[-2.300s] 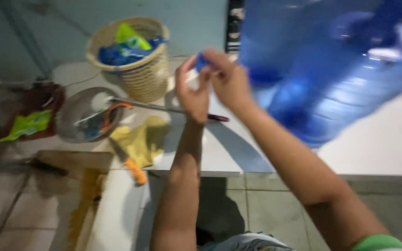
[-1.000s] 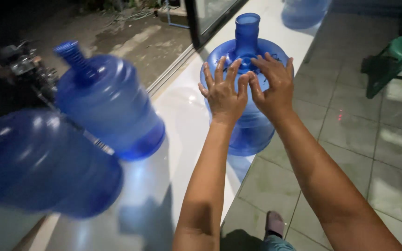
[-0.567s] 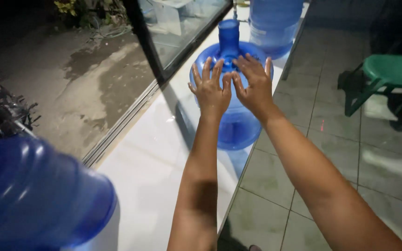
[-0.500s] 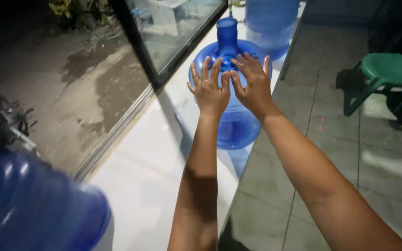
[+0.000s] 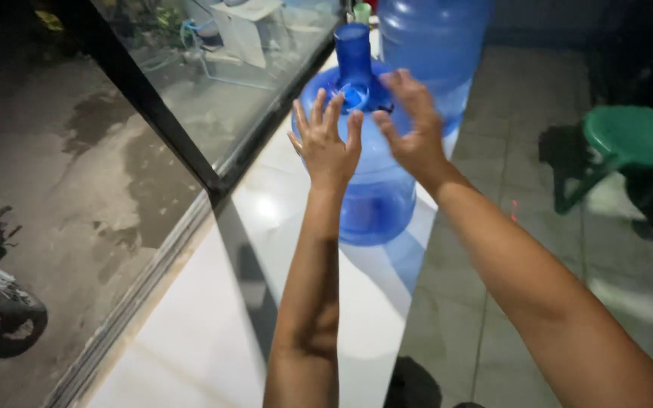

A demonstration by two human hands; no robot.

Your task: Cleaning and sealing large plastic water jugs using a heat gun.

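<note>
**Blue water jug met by two spread hands on the white ledge**

Blue water jug point(image 5: 368, 162) is stood upright on the white ledge point(image 5: 213, 332), just before a second blue jug point(image 5: 432, 45); the left hand point(image 5: 328, 143) and right hand point(image 5: 413, 125) are held spread at its shoulder (contact cannot be told); a firm two-sided hold appears needed for shifting it.

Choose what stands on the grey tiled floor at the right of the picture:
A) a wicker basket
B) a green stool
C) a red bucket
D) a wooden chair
B: a green stool with a round seat stands on the grey floor tiles, to the right of the blue water jug on the white ledge.
</note>
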